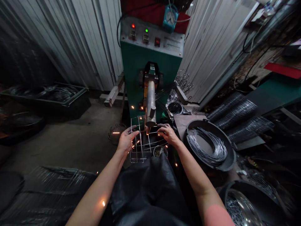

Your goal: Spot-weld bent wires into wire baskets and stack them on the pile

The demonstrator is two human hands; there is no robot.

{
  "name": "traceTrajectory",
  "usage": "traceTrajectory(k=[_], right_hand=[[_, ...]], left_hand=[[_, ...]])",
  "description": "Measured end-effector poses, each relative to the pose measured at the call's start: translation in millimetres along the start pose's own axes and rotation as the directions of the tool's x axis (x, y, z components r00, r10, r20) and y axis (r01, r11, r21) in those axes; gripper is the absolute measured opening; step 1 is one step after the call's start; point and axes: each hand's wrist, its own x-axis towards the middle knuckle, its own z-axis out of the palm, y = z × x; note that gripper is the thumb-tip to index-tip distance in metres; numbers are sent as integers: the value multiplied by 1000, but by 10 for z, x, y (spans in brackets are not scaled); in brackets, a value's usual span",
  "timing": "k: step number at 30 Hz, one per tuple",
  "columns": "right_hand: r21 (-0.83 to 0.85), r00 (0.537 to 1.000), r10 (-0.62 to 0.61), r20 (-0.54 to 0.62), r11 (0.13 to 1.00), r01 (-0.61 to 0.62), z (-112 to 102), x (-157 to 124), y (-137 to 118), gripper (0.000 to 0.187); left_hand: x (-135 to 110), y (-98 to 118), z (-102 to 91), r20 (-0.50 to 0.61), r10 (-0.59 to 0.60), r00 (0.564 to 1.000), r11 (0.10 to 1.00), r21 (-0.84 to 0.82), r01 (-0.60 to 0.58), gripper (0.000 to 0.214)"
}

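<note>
Between left grip [127, 139], right grip [168, 135]: wire frame [141, 146]

A wire frame [140, 147] sits before the spot welder [150, 53] (coils [207, 146] lie right).

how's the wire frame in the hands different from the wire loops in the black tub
The wire frame is straight rods crossing in a boxy grid; the wire loops are long curved strands. The frame is held up by the left hand and right hand at the green spot welder; the loops lie heaped in the black tub. Both are thin bright metal wire.
</note>
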Motion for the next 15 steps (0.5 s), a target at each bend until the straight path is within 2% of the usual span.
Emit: traceTrajectory(k=[15], right_hand=[[-34,999,19,36,999,-18,-27,-11,-7,9]], left_hand=[[-7,39,6,22,-2,1000,999,38,1,60]])
